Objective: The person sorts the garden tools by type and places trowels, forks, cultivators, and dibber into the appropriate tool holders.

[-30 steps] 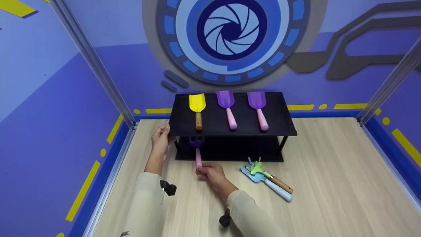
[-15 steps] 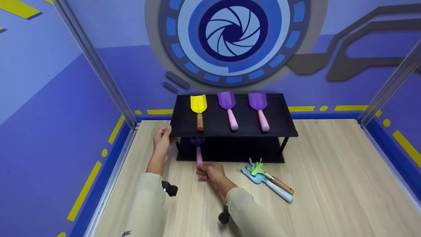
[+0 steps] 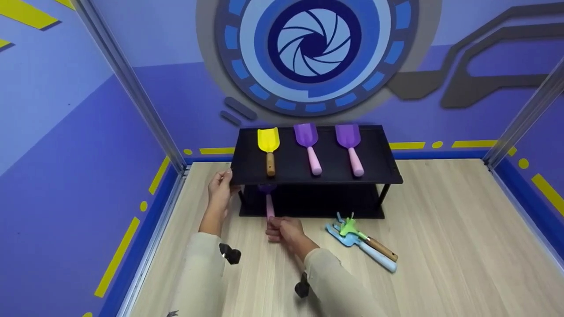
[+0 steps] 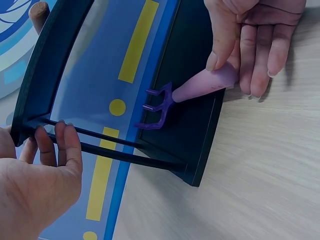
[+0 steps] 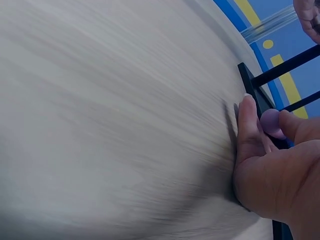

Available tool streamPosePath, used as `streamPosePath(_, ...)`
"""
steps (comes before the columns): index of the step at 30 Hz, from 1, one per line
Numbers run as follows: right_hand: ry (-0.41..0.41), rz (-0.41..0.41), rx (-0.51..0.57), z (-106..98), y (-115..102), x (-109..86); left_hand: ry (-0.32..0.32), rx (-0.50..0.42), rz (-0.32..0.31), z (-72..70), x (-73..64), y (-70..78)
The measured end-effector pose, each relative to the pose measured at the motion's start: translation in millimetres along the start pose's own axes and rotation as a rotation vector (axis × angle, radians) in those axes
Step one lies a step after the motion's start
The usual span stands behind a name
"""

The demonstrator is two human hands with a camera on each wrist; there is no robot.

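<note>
My right hand [image 3: 288,233] pinches the end of the pink handle of a purple hand rake [image 3: 270,204]. In the left wrist view the rake's three prongs [image 4: 161,110] lie over the lower board of a black two-tier shelf [image 3: 376,154]; the head view has the rake's head partly hidden under the upper board. With my left hand [image 3: 219,191] I hold the upper board's left front corner, fingers curled beneath it by the posts. A yellow scoop [image 3: 269,140] with a wooden handle and two purple scoops [image 3: 307,136] with pink handles lie on the upper board.
Right of my right hand, a green hand rake [image 3: 350,227] with a wooden handle lies across a light blue one [image 3: 379,257] on the wooden table [image 3: 449,237]. Printed blue and purple walls with metal corner posts [image 3: 132,88] enclose the table.
My right hand has slid the rake a little further in under the upper board, so less of its handle and head shows. My left hand stays at the shelf corner.
</note>
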State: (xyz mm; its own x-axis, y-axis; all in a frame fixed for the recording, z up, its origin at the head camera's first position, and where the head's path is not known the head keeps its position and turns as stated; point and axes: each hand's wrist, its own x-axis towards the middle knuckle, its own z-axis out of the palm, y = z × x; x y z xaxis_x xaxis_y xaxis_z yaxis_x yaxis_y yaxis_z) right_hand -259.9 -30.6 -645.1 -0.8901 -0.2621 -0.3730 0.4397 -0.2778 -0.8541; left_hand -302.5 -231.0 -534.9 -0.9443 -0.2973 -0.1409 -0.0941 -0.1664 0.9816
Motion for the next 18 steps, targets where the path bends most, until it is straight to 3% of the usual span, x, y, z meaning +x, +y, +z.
streamPosePath(8, 0.002, 0.033, -0.029, 1.7, -5.1, 2.6, -0.005, -0.001, 0.017, 0.5, -0.1, 1.3)
streamPosePath(18, 0.084, 0.072, -0.097, 3.3, -8.9, 3.2, 0.006, 0.012, 0.004, -0.1, -2.4, 1.3)
